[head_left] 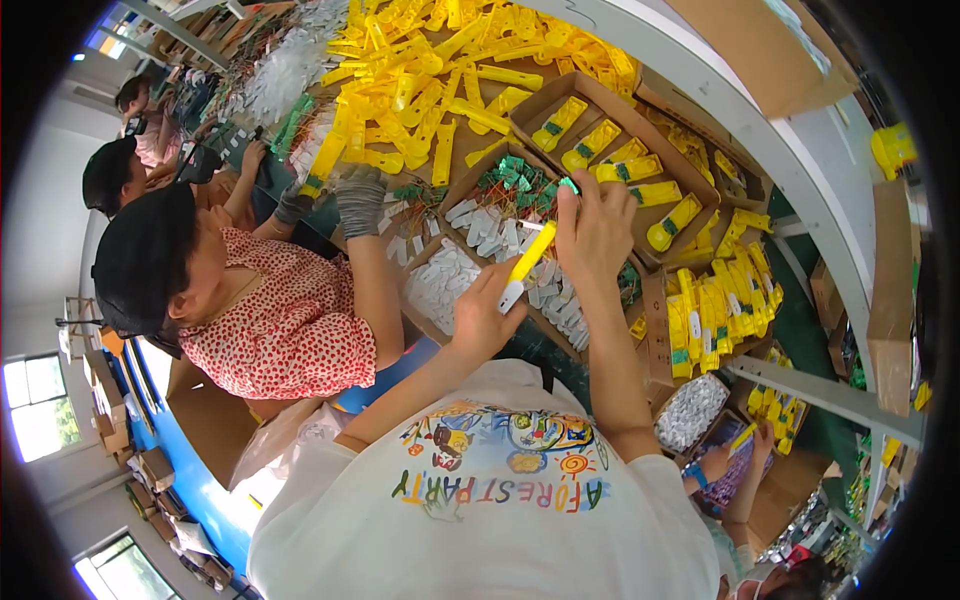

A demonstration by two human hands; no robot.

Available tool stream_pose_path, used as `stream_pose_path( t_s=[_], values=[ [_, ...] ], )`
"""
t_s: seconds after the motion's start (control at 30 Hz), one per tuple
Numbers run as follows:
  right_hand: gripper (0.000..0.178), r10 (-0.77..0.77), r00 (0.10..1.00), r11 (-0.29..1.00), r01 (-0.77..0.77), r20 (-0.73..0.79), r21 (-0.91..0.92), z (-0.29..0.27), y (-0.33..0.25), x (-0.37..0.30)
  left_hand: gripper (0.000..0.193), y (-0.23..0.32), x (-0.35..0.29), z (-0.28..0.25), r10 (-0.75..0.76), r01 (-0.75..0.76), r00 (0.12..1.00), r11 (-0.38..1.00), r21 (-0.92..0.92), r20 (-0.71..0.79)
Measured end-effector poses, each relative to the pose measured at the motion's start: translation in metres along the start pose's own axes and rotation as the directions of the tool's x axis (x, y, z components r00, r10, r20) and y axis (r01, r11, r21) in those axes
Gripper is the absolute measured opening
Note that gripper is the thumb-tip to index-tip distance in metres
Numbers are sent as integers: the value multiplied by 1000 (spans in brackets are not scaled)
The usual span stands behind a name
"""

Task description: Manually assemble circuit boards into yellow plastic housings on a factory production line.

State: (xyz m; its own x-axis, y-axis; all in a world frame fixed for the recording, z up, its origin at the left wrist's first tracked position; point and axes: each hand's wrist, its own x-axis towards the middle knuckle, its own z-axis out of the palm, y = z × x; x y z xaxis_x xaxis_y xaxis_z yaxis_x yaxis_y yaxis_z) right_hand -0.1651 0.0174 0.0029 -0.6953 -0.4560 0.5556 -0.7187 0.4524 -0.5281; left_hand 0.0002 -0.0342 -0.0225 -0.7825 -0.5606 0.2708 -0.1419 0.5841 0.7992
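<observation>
My left hand [485, 315] is closed on a long yellow plastic casing [533, 252] with a white piece [511, 296] at its near end. The casing slants up toward my right hand [596, 225]. Pinched between the right thumb and fingers is a small green circuit board [568, 186], partly covered by the fingertips. Just beyond my hands lies a heap of green circuit boards [510, 178] with thin reddish wires. White flat pieces [560, 310] are piled below and between my hands, and more white parts [440, 280] fill a box to the left.
Loose yellow casings [420, 90] cover the far table. A cardboard tray [535, 100] holds casings with green boards, and another box [658, 330] of casings stands at right. A grey metal beam [820, 395] crosses the right side. Co-workers sit left, one in a red-patterned top [280, 310], and lower right.
</observation>
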Motion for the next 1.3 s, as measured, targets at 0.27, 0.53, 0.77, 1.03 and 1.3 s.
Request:
stream_pose_path(
  t_s=[0.27, 0.53, 0.77, 1.03, 1.3],
  values=[
    [74, 10, 602, 625, -627, 798, 465, 12, 49, 7, 48, -20, 25, -3, -48, 151, 916, 961, -233, 397],
    [60, 265, 869, 739, 95, 418, -667, 41, 285, 124, 18, -208, 243, 31, -74, 84, 994, 986, 145, -77],
    [37, 501, 756, 807, -233, 422, -542, 45, 187, 77, 42, -248, 291, 67, -192, -365, 889, 248, 897, 415],
    [15, -162, 677, 983, 44, 718, 180, 169, -4, -118, 74, -184, 297, -1, -337, 192, 857, 911, 366, 391],
    [9, -427, 547, 878, 441, 720, 186, 201, -11, -140, 33, -74, 91, -91, -534, 352, 845, 589, -727, -23]
  ],
)
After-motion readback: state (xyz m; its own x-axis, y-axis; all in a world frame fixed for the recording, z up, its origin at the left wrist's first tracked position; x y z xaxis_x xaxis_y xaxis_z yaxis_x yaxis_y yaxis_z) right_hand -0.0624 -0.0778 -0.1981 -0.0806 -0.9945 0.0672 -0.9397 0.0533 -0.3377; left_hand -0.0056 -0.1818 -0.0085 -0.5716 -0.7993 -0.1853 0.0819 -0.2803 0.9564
